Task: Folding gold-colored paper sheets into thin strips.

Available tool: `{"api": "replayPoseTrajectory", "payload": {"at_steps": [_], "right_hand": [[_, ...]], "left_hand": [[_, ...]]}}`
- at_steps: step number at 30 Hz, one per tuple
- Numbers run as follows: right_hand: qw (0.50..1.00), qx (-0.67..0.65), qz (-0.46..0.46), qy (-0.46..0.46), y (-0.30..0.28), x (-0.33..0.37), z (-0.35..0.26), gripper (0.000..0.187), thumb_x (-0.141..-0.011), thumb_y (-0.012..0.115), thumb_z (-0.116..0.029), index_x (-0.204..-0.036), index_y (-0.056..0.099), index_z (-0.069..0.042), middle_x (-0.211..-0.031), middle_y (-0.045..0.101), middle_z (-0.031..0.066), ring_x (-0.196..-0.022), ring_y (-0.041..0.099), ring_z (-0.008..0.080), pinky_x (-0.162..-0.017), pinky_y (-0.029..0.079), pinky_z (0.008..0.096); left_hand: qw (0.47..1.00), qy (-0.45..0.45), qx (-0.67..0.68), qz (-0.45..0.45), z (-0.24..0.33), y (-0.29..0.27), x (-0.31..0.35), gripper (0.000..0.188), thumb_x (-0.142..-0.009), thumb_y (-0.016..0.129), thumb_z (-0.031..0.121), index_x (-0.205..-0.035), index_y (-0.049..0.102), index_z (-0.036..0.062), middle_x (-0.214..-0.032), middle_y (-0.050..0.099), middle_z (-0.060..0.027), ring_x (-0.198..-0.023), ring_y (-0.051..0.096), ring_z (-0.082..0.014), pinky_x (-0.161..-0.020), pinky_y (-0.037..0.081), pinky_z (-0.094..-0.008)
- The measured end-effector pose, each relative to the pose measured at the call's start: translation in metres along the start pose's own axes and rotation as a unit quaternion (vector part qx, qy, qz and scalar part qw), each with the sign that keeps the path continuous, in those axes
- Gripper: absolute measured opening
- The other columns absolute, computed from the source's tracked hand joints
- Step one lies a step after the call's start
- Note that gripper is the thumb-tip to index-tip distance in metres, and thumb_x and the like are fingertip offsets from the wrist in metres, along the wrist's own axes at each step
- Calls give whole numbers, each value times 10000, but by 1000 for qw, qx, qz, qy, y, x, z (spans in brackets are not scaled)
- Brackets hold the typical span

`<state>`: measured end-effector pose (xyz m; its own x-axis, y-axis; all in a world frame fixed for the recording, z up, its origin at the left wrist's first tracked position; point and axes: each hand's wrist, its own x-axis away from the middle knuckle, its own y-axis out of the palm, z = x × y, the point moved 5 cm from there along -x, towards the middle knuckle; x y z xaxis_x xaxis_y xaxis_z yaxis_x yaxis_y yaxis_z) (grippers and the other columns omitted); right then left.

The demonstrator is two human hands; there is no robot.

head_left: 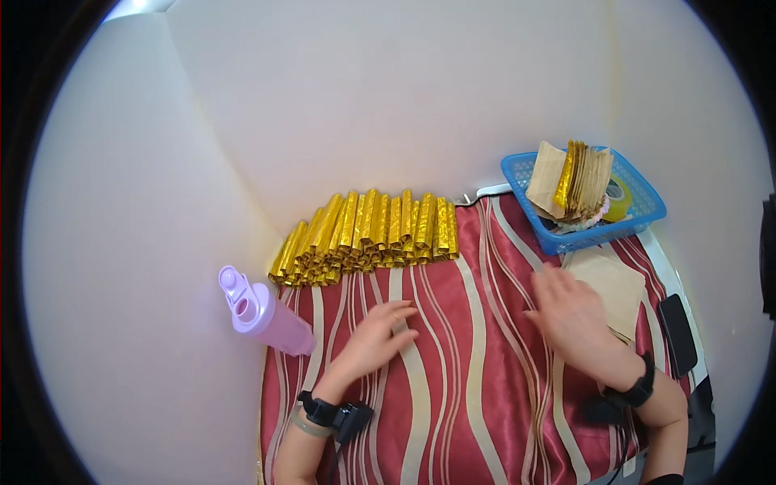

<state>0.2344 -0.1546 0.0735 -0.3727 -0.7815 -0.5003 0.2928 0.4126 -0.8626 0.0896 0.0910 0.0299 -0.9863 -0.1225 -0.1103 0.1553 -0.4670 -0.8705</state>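
My left hand [376, 338] hovers over the striped red cloth with nothing in it, its thumb and fingers apart. Beyond it, many rolled tubes of shiny gold paper [368, 230] lie piled in a row against the wall. My right hand [575, 317] is at the left edge of a stack of flat tan paper sheets [614, 283], slightly blurred. Its fingers reach forward, the thumb stands off to the left, and no held thing shows. Whether its fingertips touch the paper I cannot tell. Both wrists wear black straps.
A blue plastic basket [566, 241] at the far right holds tan folded papers [594, 182], a gold strip [565, 182] and a yellow tape roll [619, 199]. A purple bottle [287, 325] is at the left. A black phone [677, 335] lies at the right edge. White walls enclose the far and left sides.
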Motion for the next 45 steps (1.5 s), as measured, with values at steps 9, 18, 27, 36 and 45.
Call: {"api": "replayPoseTrajectory", "payload": {"at_steps": [9, 18, 27, 36, 45], "right_hand": [[965, 159, -200, 60, 51, 54, 38, 187, -763, 641, -102, -914, 569, -18, -826, 630, 111, -770, 661, 220, -565, 517, 297], [977, 117, -171, 57, 26, 39, 31, 156, -759, 615, -74, -888, 540, -27, -765, 624, 96, -702, 658, 235, -574, 532, 320], [968, -172, -32, -179, 29, 4, -81, 92, -744, 573, -93, -817, 552, -41, -805, 593, 79, -771, 653, 219, -587, 545, 318], [929, -303, -83, -195, 53, 15, -57, 282, -763, 619, -84, -1040, 642, -42, -1138, 653, 112, -1103, 613, 263, -879, 530, 344], [911, -321, -123, -229, 44, 20, -51, 366, -826, 667, -145, -1157, 625, 4, -1268, 593, 151, -1236, 541, 295, -994, 481, 369]], "left_hand": [[988, 38, -110, -101, 17, 38, 7, 699, -910, 636, 356, -1461, 361, 26, -1539, 263, -245, -1429, 236, -414, -1150, 249, -480], [990, 36, -97, -92, 16, 41, 10, 741, -922, 617, 353, -1485, 287, 1, -1555, 233, -232, -1447, 203, -400, -1165, 214, -498], [994, 100, 32, 33, 58, 15, 11, 838, -762, 800, 233, -1443, 336, 80, -1455, 323, -201, -1326, 350, -374, -1094, 330, -446], [991, 122, 51, 24, 44, 36, 27, 115, -789, 694, 71, -864, 609, 51, -871, 598, -77, -896, 585, -273, -778, 483, -369], [995, 94, -35, 2, 55, 28, 49, 169, -744, 721, 129, -846, 597, 74, -870, 578, -50, -856, 579, -255, -735, 480, -369]]}}
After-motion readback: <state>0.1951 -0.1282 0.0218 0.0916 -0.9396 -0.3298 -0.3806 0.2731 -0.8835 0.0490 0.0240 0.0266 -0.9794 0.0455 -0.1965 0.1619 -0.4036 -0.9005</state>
